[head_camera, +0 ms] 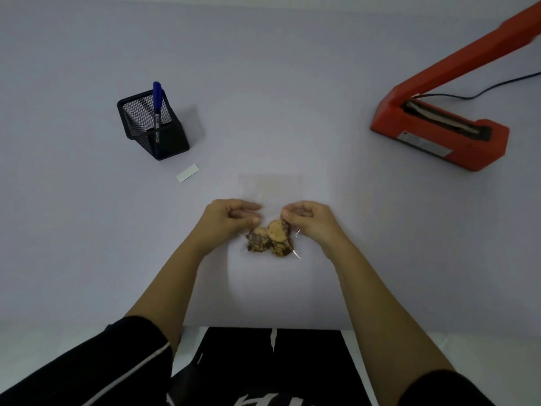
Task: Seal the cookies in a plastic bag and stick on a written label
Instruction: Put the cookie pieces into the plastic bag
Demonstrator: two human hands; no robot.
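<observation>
I see both hands pinching the bag (270,189) at centre: left hand (227,219), right hand (310,221). Three cookies (270,238) inside (roughly). One label (187,172), one pen (157,112) at 10 o'clock; one sealer (439,124) at 2.

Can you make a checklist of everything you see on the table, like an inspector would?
Surface: plain pale table, nothing spilled.
Job's things: cookies in a clear plastic bag, near the table's front edge; white label lying flat beside a black mesh pen holder with a blue pen in it; orange heat sealer far right, arm raised.
Clutter: nothing seen.
Grippers: left hand and right hand pinch the bag above the cookies.
Cables: black cord runs behind the sealer.
Surroundings: black sleeves and clothing at bottom.
</observation>
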